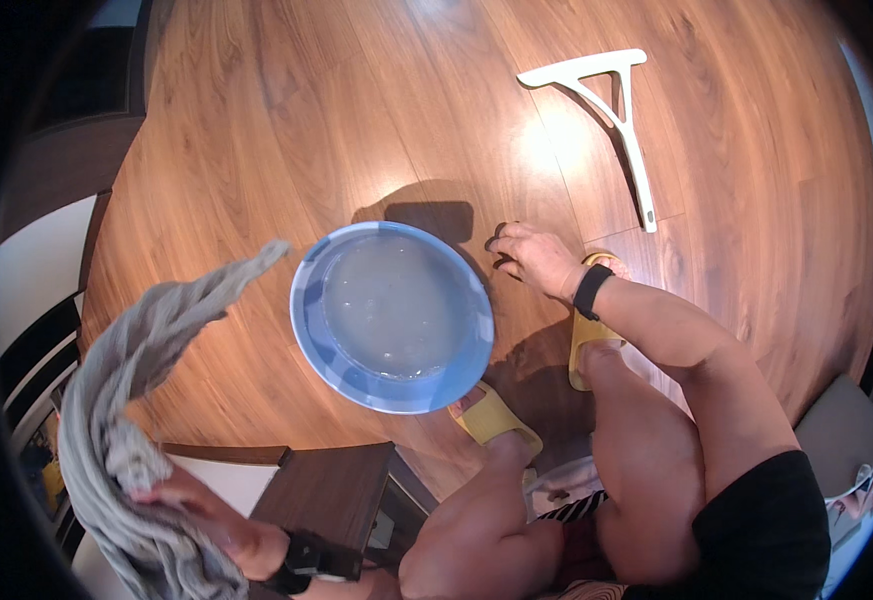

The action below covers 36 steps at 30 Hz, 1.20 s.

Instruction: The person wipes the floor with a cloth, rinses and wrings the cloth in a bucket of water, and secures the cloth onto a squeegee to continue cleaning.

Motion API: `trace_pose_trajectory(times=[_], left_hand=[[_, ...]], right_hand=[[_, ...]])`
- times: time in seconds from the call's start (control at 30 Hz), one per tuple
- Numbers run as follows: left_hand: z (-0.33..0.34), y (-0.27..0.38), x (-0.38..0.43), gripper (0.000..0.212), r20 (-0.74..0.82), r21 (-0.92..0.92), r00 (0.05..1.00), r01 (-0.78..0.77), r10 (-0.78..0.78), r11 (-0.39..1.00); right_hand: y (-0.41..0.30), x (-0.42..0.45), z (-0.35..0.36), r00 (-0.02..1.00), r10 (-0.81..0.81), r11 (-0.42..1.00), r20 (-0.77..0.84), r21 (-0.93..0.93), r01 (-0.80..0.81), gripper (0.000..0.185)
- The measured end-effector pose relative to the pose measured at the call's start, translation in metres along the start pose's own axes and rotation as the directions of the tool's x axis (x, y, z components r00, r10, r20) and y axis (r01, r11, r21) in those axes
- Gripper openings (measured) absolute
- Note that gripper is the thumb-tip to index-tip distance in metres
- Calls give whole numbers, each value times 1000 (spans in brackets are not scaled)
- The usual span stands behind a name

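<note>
A long grey cloth (128,337), twisted and swung out in an arc, is gripped by my left hand (203,517) at the lower left. One end of it points towards a blue plastic basin (395,403), which holds cloudy water (395,300) with a few bubbles. To the right of the basin, my right hand (537,259) is held with its fingers spread and holds nothing. Beyond it, at the upper right, a white squeegee (626,97) lies on the wood floor.
Yellow slippers (492,418) are on my feet beside the basin. A dark wood cabinet (324,480) stands at the lower left, with more dark and white furniture (46,240) along the left edge. A grey seat (841,435) is at the right.
</note>
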State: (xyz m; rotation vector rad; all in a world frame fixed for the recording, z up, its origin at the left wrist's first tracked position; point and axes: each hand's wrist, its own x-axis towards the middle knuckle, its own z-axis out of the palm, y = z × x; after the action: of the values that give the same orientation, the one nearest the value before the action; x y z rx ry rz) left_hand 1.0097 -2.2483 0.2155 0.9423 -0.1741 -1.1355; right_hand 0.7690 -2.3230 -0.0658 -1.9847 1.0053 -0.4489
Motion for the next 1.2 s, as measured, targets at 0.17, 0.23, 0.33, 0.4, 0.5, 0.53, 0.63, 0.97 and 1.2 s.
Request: trace_pose_trajectory(times=[0.17,0.23,0.33,0.4,0.5,0.53,0.63,0.97,1.2], left_hand=[[6,8,-34,40,-57,245,993,-89,106,965],[8,7,-42,40,-60,330,989,-107,134,938],[13,4,-52,41,-49,465,986,-120,161,877],[15,0,-57,41,-30,553,985,-127,172,823],[18,-5,-64,41,20,684,982,-151,189,713],[19,-7,-67,41,40,727,981,-160,191,668],[23,-11,-74,42,120,825,974,-207,194,527],[33,-16,-86,43,281,931,943,-313,178,186],[30,-20,-88,44,333,933,926,-350,176,77]], right_hand=[[0,17,12,1000,-7,997,14,-72,8,18],[-3,21,12,999,-16,994,35,-104,19,16],[-5,22,11,998,-55,982,20,-180,58,11],[-3,19,14,990,-108,957,91,-261,129,10],[-2,20,18,987,-157,934,44,-317,163,9],[-2,20,18,987,-157,935,42,-316,162,9],[-11,24,5,993,-94,940,73,-322,112,8],[-156,31,39,769,-415,489,486,-593,639,16],[-171,38,38,628,-5,348,779,-587,731,19]])
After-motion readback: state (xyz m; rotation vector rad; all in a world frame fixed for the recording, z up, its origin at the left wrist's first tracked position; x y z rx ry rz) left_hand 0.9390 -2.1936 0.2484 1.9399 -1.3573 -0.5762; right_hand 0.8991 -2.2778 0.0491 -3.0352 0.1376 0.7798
